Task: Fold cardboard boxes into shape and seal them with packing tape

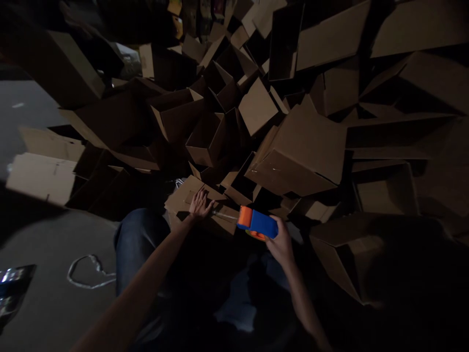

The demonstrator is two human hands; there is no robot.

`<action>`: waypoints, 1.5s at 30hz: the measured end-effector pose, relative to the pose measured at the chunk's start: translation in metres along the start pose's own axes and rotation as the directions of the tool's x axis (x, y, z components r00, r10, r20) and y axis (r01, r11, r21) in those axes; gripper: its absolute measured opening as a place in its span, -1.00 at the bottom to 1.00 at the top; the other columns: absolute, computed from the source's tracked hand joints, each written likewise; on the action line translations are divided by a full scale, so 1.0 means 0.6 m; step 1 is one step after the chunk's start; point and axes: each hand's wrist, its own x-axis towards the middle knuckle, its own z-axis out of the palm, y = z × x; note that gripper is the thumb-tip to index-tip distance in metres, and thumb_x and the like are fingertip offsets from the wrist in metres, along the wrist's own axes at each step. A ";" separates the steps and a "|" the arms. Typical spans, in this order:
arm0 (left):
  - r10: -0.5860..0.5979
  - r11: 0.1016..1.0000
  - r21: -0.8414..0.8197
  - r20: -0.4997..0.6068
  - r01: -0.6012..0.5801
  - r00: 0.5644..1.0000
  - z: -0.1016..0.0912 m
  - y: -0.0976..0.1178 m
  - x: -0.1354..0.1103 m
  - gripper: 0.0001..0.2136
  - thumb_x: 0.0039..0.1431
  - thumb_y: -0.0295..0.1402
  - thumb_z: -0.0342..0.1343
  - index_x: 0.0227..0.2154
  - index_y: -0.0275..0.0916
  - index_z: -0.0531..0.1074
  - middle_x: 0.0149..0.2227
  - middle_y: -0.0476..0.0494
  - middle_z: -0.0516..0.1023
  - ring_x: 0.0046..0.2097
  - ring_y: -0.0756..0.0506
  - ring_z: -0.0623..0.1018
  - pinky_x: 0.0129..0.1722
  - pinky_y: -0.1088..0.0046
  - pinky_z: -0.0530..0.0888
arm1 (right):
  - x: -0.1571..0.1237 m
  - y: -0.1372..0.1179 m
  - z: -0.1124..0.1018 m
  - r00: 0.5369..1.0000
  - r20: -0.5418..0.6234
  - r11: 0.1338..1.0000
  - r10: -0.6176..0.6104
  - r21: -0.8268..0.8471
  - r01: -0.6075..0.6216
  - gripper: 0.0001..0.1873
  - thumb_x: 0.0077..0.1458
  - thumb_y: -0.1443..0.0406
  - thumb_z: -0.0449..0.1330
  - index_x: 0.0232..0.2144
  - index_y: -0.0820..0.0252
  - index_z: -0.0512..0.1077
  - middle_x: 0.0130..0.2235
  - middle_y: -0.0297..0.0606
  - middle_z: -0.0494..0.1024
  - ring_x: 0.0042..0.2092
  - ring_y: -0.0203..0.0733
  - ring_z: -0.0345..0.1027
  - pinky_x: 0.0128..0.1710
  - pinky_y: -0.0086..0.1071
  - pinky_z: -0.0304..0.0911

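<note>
1. Head view, looking down and forward, with a blue-and-orange tape dispenser (258, 224) as the landmark: clamped in the right hand (281, 244), fingers wrapped around its blue body, orange end toward the left.
2. Just left of the dispenser: the left hand (200, 205), open, fingers spread, pressing flat on a cardboard box (179, 201).
3. Between them: a shiny strip of packing tape (225, 215), running from the dispenser across the cardboard toward the left hand. Hands apart, joined only by this strip, and not clamped on each other.
4. Beyond the dispenser: a tumbled heap of open cardboard cartons (300, 151), many tipped on their sides.
5. Left of the dispenser: a knee in dark jeans (139, 234), then a grey concrete floor (51, 244) bearing a loop of white strapping (90, 274) and, farther left, crumpled silvery wrap (12, 288).
6. Right of the dispenser: a large tilted carton (340, 259), half lost in shadow.
7. Directly below the dispenser: too dark to make out.
</note>
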 end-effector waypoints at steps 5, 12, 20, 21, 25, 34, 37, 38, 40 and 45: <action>-0.008 1.000 0.011 0.013 0.008 1.000 0.002 0.000 0.002 -0.44 0.42 -0.05 -0.21 0.15 -0.40 0.40 0.18 -0.49 0.47 0.32 -0.35 0.34 0.28 0.00 0.30 | -0.011 -0.017 -0.046 0.983 0.153 0.961 -0.101 -0.241 0.136 -0.35 -0.12 0.41 0.13 0.10 0.08 0.33 0.03 -0.08 0.49 0.04 0.05 0.44 -0.05 -0.17 0.44; 0.017 1.000 0.023 0.016 -0.018 1.000 0.009 -0.008 0.000 -0.54 0.42 -0.12 -0.16 0.13 -0.32 0.42 0.16 -0.47 0.49 0.32 -0.34 0.35 0.23 -0.05 0.35 | -0.004 -0.014 -0.125 0.952 0.224 0.838 -0.209 -0.462 0.292 -0.40 -0.07 0.37 0.19 0.09 0.03 0.39 0.02 -0.13 0.52 -0.05 0.04 0.51 -0.21 -0.24 0.46; 0.026 1.000 -0.009 0.016 -0.026 1.000 0.018 -0.009 -0.002 -0.60 0.39 -0.14 -0.06 0.14 -0.19 0.43 0.18 -0.45 0.48 0.33 -0.37 0.34 0.24 -0.16 0.33 | -0.015 -0.002 -0.201 0.895 0.356 0.738 -0.268 -0.521 0.429 -0.21 0.14 0.21 0.23 0.38 -0.20 0.13 -0.07 -0.21 0.49 -0.10 -0.05 0.49 -0.33 -0.35 0.45; 0.008 1.000 -0.015 0.007 -0.008 1.000 0.016 -0.006 0.000 -0.58 0.37 -0.12 -0.04 0.15 -0.20 0.43 0.18 -0.46 0.48 0.33 -0.38 0.34 0.23 -0.16 0.34 | -0.014 0.005 -0.197 0.889 0.362 0.724 -0.279 -0.529 0.443 -0.21 0.14 0.21 0.24 0.38 -0.20 0.14 -0.10 -0.22 0.48 -0.11 -0.07 0.49 -0.32 -0.36 0.45; 0.004 1.000 -0.003 -0.003 -0.004 1.000 0.008 0.003 0.003 -0.52 0.36 -0.07 -0.04 0.16 -0.29 0.41 0.19 -0.50 0.46 0.32 -0.38 0.35 0.26 -0.11 0.33 | -0.014 0.049 -0.175 0.889 0.363 0.675 -0.280 -0.584 0.451 -0.24 0.14 0.19 0.28 0.36 -0.20 0.20 -0.15 -0.22 0.46 -0.14 -0.09 0.47 -0.34 -0.39 0.41; 0.017 0.998 -0.055 0.033 -0.016 0.999 0.009 -0.002 -0.001 -0.61 0.36 -0.10 0.00 0.14 -0.09 0.43 0.16 -0.38 0.51 0.31 -0.38 0.37 0.24 -0.20 0.32 | -0.038 0.133 -0.119 0.906 0.347 0.735 -0.243 -0.544 0.406 -0.24 0.13 0.18 0.28 0.36 -0.20 0.21 -0.04 -0.15 0.45 -0.05 0.00 0.46 -0.22 -0.32 0.45; 0.021 0.998 -0.054 0.022 -0.020 1.000 0.012 -0.003 0.000 -0.58 0.35 -0.09 0.01 0.17 -0.10 0.41 0.17 -0.40 0.49 0.32 -0.38 0.37 0.25 -0.19 0.31 | -0.038 0.147 -0.104 0.906 0.355 0.718 -0.231 -0.566 0.405 -0.21 0.13 0.23 0.29 0.37 -0.21 0.18 -0.04 -0.17 0.44 -0.05 0.00 0.46 -0.18 -0.28 0.46; 0.015 0.999 -0.052 0.014 -0.014 1.000 0.012 -0.003 0.001 -0.57 0.35 -0.08 0.01 0.19 -0.11 0.40 0.18 -0.41 0.49 0.32 -0.39 0.36 0.25 -0.18 0.32 | -0.037 0.151 -0.100 0.903 0.364 0.703 -0.228 -0.580 0.411 -0.20 0.13 0.26 0.29 0.37 -0.21 0.17 -0.04 -0.17 0.43 -0.05 0.00 0.46 -0.19 -0.28 0.46; -0.001 0.999 -0.044 0.000 0.001 1.000 0.013 -0.002 0.002 -0.52 0.33 -0.03 0.02 0.20 -0.14 0.39 0.19 -0.43 0.47 0.32 -0.39 0.36 0.26 -0.17 0.32 | -0.034 0.156 -0.093 0.896 0.382 0.671 -0.225 -0.606 0.427 -0.18 0.12 0.33 0.27 0.37 -0.21 0.16 -0.04 -0.17 0.43 -0.05 -0.01 0.45 -0.18 -0.29 0.46; 0.000 1.000 -0.001 0.030 0.000 1.000 0.018 -0.001 0.005 -0.43 0.36 0.05 -0.08 0.19 -0.29 0.39 0.21 -0.49 0.46 0.34 -0.39 0.33 0.29 -0.10 0.30 | -0.032 0.172 -0.063 0.893 0.386 0.625 -0.230 -0.645 0.440 -0.10 0.04 0.49 0.22 0.37 -0.21 0.16 -0.07 -0.18 0.42 -0.03 -0.01 0.43 -0.19 -0.31 0.46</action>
